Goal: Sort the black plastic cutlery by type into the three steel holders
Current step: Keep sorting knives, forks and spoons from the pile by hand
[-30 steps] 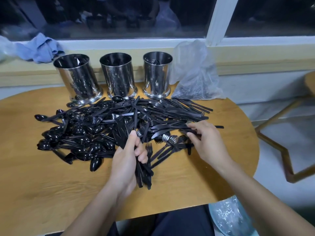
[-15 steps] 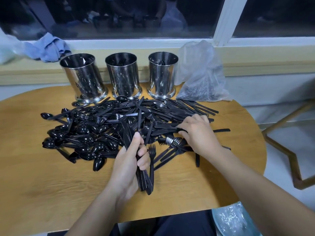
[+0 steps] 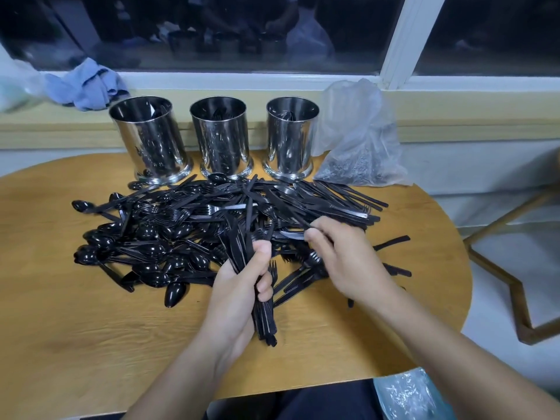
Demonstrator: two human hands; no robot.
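Nearest, the left hand (image 3: 239, 286) grips a bundle of black plastic knives (image 3: 263, 316). The right hand (image 3: 342, 259) pinches one black knife (image 3: 298, 219) above the heaped black plastic cutlery pile (image 3: 188, 234). Beyond stand three shiny steel cylindrical holders (image 3: 222, 137) and a crumpled clear plastic bag (image 3: 357, 137).

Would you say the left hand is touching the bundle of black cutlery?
Touching: the head view shows the left hand with fingers curled around the bundle of black cutlery.

Left hand (image 3: 239, 286) clenched, right hand (image 3: 348, 262) pinching
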